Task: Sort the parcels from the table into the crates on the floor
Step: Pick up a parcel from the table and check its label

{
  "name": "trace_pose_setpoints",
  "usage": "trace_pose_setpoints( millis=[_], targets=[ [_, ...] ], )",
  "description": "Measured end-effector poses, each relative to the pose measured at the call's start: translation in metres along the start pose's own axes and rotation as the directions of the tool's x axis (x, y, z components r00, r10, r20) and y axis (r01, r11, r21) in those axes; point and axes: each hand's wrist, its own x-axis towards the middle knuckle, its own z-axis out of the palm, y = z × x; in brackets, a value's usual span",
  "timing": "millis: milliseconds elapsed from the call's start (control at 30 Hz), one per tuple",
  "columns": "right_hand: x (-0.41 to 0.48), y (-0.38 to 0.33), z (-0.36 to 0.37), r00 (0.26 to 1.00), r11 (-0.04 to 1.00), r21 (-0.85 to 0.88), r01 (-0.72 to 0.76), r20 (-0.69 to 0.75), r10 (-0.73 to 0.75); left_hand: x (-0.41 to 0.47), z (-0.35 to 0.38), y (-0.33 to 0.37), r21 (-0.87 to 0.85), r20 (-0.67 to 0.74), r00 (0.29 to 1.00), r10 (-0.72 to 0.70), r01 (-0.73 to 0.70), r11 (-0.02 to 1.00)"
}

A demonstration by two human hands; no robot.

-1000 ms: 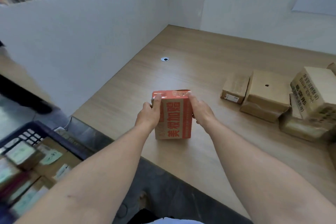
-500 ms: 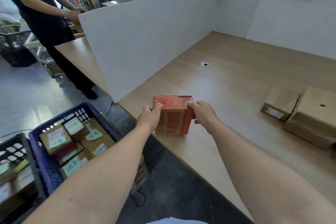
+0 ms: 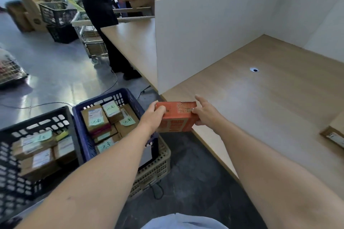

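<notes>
An orange parcel (image 3: 176, 119) hangs in the air at the table's front left corner, held between both hands. My left hand (image 3: 152, 117) grips its left end and my right hand (image 3: 206, 115) pinches its right end, forefinger stretched out. Just left of it on the floor stands a blue crate (image 3: 122, 96) holding several brown parcels with green notes. A black crate (image 3: 33, 126) with more parcels stands further left. One brown parcel (image 3: 333, 134) lies on the wooden table (image 3: 260, 98) at the right edge of view.
A beige perforated crate (image 3: 156, 171) sits under the blue one. A white divider panel (image 3: 201, 39) stands along the table's left side. Beyond it a person in dark clothes (image 3: 100, 11) works at the neighbouring table, with wire carts, crates and cables on the grey floor.
Both hands have carried the orange parcel left, from the tabletop to past its front edge, toward the blue crate. My view has swung left, bringing the crates in.
</notes>
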Motion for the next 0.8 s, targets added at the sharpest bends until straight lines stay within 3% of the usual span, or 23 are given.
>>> trace_pose_setpoints(
  millis=[100,367,667,800],
  targets=[
    [0.010,-0.014,0.034,0.999,1.000,-0.023,0.010,0.043,-0.009,0.007,-0.033,-0.014,-0.067,-0.018,1.000,-0.019,0.018,0.998],
    [0.037,-0.044,0.125,0.993,0.984,-0.175,0.047,0.117,-0.027,0.021,-0.125,-0.059,-0.013,-0.079,0.996,-0.045,0.044,0.999],
    [0.061,-0.070,0.221,0.991,0.982,-0.174,0.076,0.122,-0.056,0.033,-0.213,-0.105,-0.143,-0.095,0.991,-0.092,0.078,0.987],
    [0.069,-0.077,0.260,0.985,0.978,-0.178,0.112,0.152,-0.085,0.037,-0.243,-0.126,-0.138,-0.185,0.976,-0.119,0.094,0.986]
  ],
)
